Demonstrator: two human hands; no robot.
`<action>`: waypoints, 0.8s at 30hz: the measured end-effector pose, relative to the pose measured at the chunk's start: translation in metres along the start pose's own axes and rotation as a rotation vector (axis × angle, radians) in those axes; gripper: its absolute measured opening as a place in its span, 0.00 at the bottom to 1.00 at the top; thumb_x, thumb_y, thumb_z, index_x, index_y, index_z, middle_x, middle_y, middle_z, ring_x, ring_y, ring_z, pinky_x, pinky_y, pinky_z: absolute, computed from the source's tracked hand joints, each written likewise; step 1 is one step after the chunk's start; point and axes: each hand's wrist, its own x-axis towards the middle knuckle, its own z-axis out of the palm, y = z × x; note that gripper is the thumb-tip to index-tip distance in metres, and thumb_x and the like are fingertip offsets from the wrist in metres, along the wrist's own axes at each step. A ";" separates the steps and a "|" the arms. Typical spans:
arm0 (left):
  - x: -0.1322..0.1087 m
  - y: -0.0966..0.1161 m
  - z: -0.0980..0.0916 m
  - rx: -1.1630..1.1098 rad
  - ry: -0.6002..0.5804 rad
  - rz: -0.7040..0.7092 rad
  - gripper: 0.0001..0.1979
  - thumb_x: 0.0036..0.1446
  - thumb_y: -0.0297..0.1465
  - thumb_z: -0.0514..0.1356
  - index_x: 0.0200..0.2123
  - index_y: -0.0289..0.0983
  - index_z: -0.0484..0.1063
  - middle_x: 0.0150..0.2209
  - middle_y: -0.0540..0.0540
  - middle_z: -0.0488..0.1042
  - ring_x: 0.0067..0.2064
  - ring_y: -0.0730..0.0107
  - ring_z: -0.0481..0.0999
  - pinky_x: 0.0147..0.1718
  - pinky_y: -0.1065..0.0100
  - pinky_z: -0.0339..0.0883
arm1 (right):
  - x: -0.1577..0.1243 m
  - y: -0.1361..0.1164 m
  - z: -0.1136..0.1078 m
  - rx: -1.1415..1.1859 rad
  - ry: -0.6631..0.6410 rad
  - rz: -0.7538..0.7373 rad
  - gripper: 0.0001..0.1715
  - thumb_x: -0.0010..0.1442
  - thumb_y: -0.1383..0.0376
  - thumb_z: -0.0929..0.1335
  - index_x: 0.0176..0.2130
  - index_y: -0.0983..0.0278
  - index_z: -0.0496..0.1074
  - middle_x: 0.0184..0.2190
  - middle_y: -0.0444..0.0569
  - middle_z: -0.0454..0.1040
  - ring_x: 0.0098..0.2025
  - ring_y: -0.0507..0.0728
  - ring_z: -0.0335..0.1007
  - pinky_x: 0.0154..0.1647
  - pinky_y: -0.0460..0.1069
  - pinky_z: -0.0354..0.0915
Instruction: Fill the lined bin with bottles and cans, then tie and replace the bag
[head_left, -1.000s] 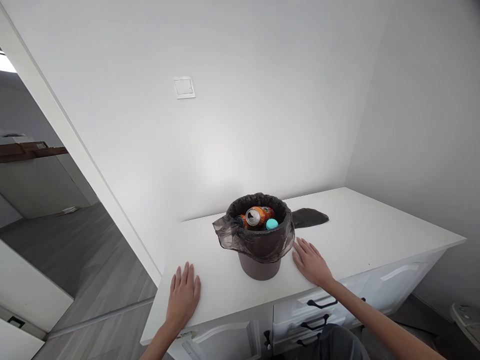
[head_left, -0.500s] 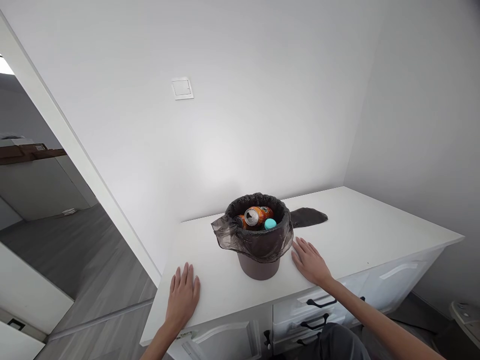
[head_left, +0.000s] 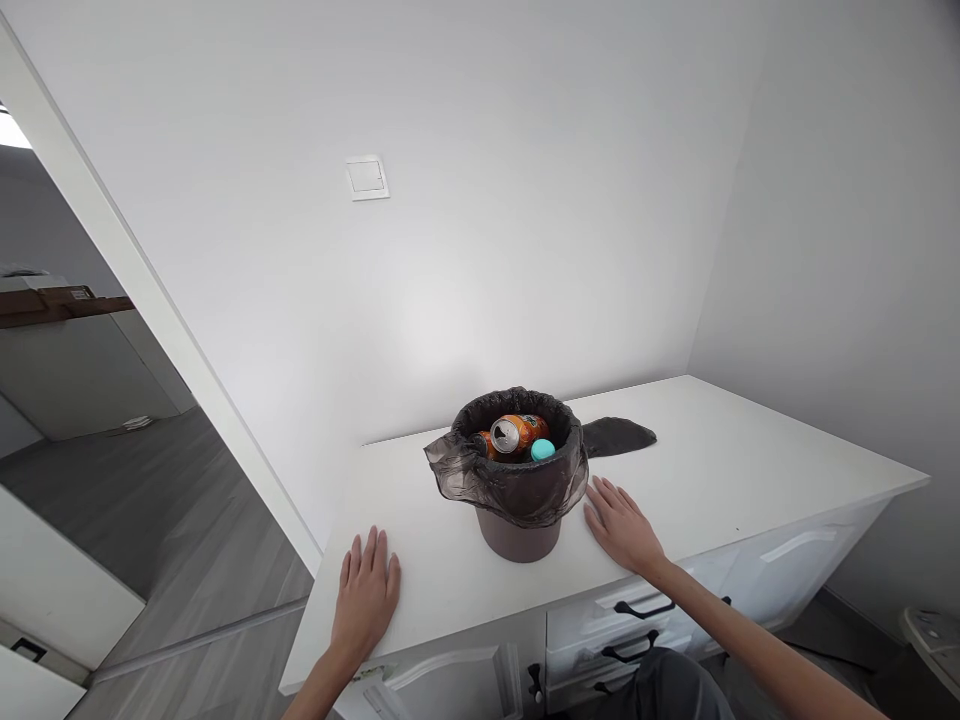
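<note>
Brown bin [head_left: 519,540], liner [head_left: 536,496] folded outward, likely against slipping; left hand [head_left: 365,592] flat at its eight o'clock, right hand [head_left: 625,530] at four (both, fingers slightly apart)

Liner [head_left: 536,492] thin plas. (v. crinkly), can [head_left: 517,434] metal

Slight head-view shift, lined bin [head_left: 519,538] a trace lower in frame

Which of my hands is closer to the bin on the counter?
Right. Your right hand lies on the counter just right of the bin; your left hand lies farther off to the bin's left, near the counter's left edge.
</note>
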 end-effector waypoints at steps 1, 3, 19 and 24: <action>0.000 0.000 -0.001 0.003 -0.010 -0.003 0.34 0.72 0.43 0.43 0.73 0.28 0.60 0.75 0.37 0.58 0.76 0.42 0.52 0.72 0.43 0.53 | 0.000 0.000 0.000 0.002 0.001 -0.001 0.35 0.75 0.54 0.54 0.70 0.67 0.67 0.74 0.56 0.60 0.76 0.63 0.53 0.76 0.61 0.50; 0.000 0.001 -0.002 0.008 -0.036 -0.008 0.35 0.72 0.43 0.43 0.73 0.27 0.59 0.75 0.38 0.56 0.76 0.42 0.52 0.72 0.44 0.52 | 0.000 0.001 0.001 0.008 0.003 -0.007 0.35 0.75 0.54 0.53 0.70 0.67 0.66 0.74 0.56 0.60 0.76 0.63 0.53 0.76 0.61 0.50; 0.000 -0.001 0.000 0.006 -0.025 0.001 0.36 0.72 0.44 0.42 0.73 0.29 0.59 0.75 0.39 0.57 0.76 0.42 0.52 0.72 0.44 0.52 | 0.000 0.002 0.003 0.003 0.014 -0.008 0.35 0.76 0.54 0.53 0.70 0.66 0.67 0.73 0.55 0.61 0.76 0.63 0.53 0.75 0.61 0.51; 0.000 -0.002 0.002 0.000 -0.008 -0.001 0.35 0.72 0.43 0.43 0.73 0.29 0.60 0.74 0.38 0.58 0.76 0.43 0.52 0.72 0.44 0.52 | 0.000 0.001 0.002 0.013 0.005 -0.002 0.35 0.75 0.54 0.54 0.69 0.66 0.67 0.73 0.55 0.61 0.76 0.63 0.52 0.76 0.60 0.50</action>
